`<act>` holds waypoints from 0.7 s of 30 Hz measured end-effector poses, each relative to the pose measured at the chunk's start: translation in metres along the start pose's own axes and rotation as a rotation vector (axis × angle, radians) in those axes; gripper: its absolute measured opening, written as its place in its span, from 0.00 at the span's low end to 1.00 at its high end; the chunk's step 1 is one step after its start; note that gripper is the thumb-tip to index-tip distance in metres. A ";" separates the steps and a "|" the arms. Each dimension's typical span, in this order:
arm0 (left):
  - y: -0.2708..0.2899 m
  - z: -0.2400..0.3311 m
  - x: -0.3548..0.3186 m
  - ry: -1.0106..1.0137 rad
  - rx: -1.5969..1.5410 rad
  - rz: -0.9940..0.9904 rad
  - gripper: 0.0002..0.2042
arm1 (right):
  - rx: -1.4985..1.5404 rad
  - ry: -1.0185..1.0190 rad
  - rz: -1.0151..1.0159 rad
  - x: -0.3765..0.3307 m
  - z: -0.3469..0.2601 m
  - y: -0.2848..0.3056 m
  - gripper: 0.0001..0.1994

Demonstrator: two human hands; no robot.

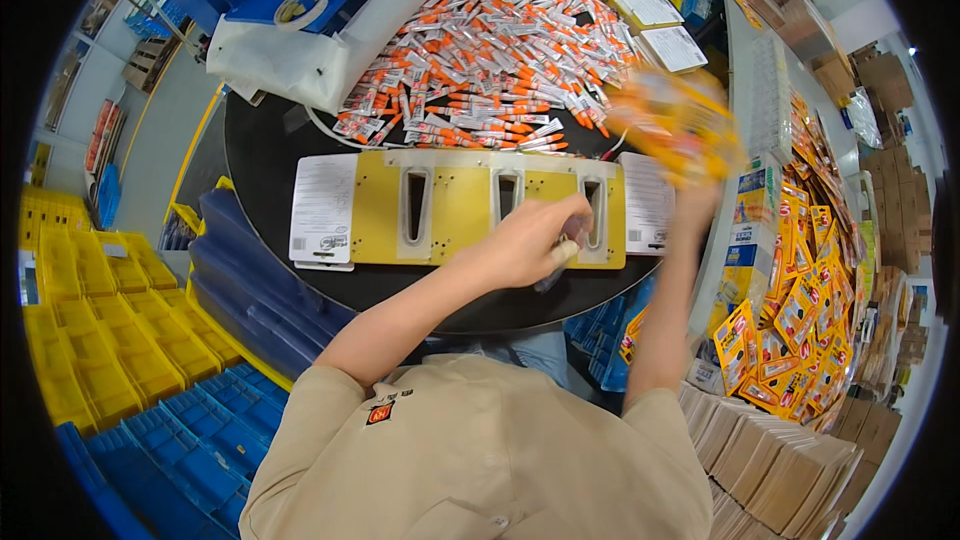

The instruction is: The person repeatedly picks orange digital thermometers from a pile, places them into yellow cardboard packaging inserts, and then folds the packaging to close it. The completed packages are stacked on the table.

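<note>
A yellow fixture plate (457,208) with three clear-rimmed slots lies across the near side of a round black table (262,202). Over its right part is my left hand (548,232), fingers curled closed around something clear that I cannot make out. My right hand (697,198), raised at the right and smeared by motion, grips an orange-yellow printed blister card (675,120), also blurred. White printed cards (322,208) stick out at the plate's left end, and another white card (648,202) at its right end. Beyond the plate lies a heap of small tubes with orange caps (490,45).
Orange blister packs (810,310) are piled on the right-hand bench, above stacked brown cartons (770,440). Yellow bins (110,330) and blue bins (190,440) stand at the left. Printed white cards (648,8) line the far right table edge; clear plastic sheeting (290,60) hangs at the far left.
</note>
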State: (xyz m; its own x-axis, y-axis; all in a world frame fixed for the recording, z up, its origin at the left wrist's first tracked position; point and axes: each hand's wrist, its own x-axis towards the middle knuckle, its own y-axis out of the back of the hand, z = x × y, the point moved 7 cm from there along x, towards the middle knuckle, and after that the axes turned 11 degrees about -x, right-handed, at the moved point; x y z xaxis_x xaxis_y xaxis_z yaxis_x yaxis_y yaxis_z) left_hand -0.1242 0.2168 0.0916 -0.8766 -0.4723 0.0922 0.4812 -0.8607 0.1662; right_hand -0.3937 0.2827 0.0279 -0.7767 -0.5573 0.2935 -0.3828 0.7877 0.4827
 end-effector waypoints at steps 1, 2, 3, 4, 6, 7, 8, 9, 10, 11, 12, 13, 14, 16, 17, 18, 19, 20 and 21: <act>-0.008 -0.019 0.015 0.040 0.031 0.004 0.11 | 0.224 -0.116 0.191 0.035 0.032 0.053 0.18; -0.015 -0.033 0.027 0.012 0.080 0.029 0.11 | -0.465 0.080 0.378 0.061 0.029 0.126 0.22; -0.023 -0.051 0.037 0.054 0.129 0.032 0.11 | -0.378 -0.109 0.610 0.067 0.057 0.184 0.24; -0.030 -0.069 0.048 0.114 0.185 0.026 0.11 | -0.100 -0.207 0.894 0.065 0.080 0.241 0.26; -0.042 -0.090 0.066 0.130 0.239 0.058 0.14 | 0.195 -0.391 1.311 0.052 0.109 0.308 0.22; -0.047 -0.099 0.074 0.158 0.276 0.062 0.15 | 0.092 -0.400 1.509 0.047 0.106 0.321 0.17; -0.048 -0.102 0.081 0.135 0.299 0.098 0.17 | 0.098 -0.393 1.276 0.067 0.109 0.312 0.15; -0.049 -0.108 0.084 0.183 0.332 0.110 0.18 | 0.073 -0.336 1.102 0.085 0.105 0.292 0.14; -0.049 -0.111 0.086 0.230 0.367 0.121 0.20 | 0.050 -0.281 0.929 0.107 0.100 0.256 0.13; -0.046 -0.112 0.088 0.259 0.409 0.158 0.21 | 0.029 -0.227 0.755 0.127 0.093 0.212 0.12; -0.046 -0.113 0.089 0.292 0.447 0.151 0.22 | 0.008 -0.173 0.576 0.143 0.085 0.164 0.12; -0.043 -0.112 0.089 0.307 0.495 0.170 0.23 | -0.064 0.072 0.178 0.161 0.062 0.092 0.09; -0.040 -0.111 0.088 0.342 0.537 0.176 0.25 | 0.069 -0.009 0.015 0.152 0.067 0.020 0.10; -0.034 -0.110 0.087 0.390 0.594 0.188 0.26 | -0.190 0.472 -0.189 0.126 0.025 -0.089 0.14; -0.029 -0.110 0.083 0.441 0.630 0.204 0.27 | -0.186 0.449 -0.290 0.117 0.021 -0.132 0.16; -0.028 -0.110 0.080 0.461 0.623 0.183 0.26 | -0.407 0.407 -0.359 0.113 0.020 -0.169 0.17; -0.024 -0.111 0.075 0.498 0.627 0.179 0.25 | -0.570 0.438 -0.436 0.109 0.015 -0.195 0.17; -0.020 -0.109 0.071 0.494 0.625 0.196 0.24 | -0.607 0.378 -0.456 0.111 0.014 -0.203 0.17; -0.018 -0.108 0.066 0.452 0.479 0.179 0.22 | -0.664 0.295 -0.480 0.112 0.013 -0.206 0.18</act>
State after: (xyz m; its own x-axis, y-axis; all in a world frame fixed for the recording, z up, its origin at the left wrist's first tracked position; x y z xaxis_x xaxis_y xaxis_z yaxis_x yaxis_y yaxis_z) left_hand -0.1910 0.1801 -0.0113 -0.6473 -0.7224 -0.2431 0.4749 -0.6317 0.6127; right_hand -0.4081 0.0619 -0.0494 -0.4100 -0.9074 0.0927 -0.1935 0.1858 0.9633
